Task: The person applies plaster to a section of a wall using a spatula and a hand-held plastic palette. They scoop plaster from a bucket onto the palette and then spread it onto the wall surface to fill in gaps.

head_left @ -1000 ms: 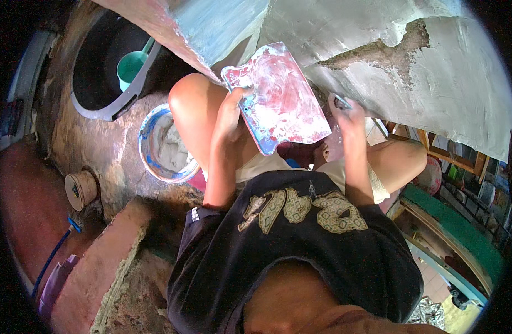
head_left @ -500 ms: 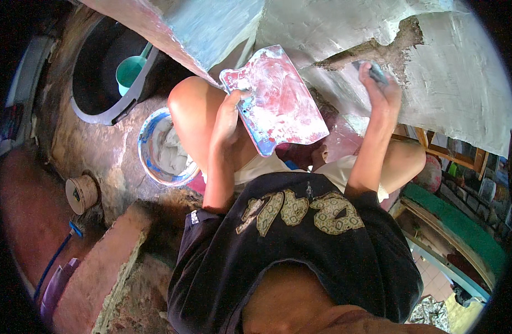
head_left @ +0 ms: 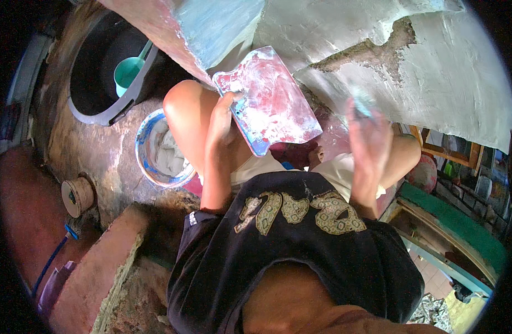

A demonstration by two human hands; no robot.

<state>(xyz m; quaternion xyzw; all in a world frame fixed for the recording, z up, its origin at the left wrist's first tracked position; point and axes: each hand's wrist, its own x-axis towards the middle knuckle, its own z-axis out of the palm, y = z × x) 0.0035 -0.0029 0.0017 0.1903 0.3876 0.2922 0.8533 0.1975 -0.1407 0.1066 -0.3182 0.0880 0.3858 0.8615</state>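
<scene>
Left hand [head_left: 220, 118]: closed on the near left edge of a flat reddish board [head_left: 278, 103], thumb on the upper face; the fingers beneath are hidden by the board, so their grip cannot be described. Board is tilted, in front of the torso, between the knees; its face is smeared with white paste, densest toward the lower right, with blue showing along the held edge. Right hand [head_left: 372, 139]: strongly blurred, to the right of the board and apart from it; fingers appear closed around a small pale tool [head_left: 362, 104], whose outline and edge are lost in the blur. Cannot tell whether the tool touches the grey wall [head_left: 462, 83] behind it. On that wall, a rough brown patch [head_left: 387, 53] lies bare amid smooth grey coating. Bucket [head_left: 142, 151], blue and white at the rim, stands beside the left knee, which covers part of its right side; lumpy white paste [head_left: 168, 149] visible inside, depth not readable. Upper left: dark tub [head_left: 103, 117] holding a green dipper [head_left: 128, 71]; tub interior too dark to make out. Far right: wooden frame [head_left: 451, 154] and clutter beyond, small and dim, partly lost in the black fisheye margin.
</scene>
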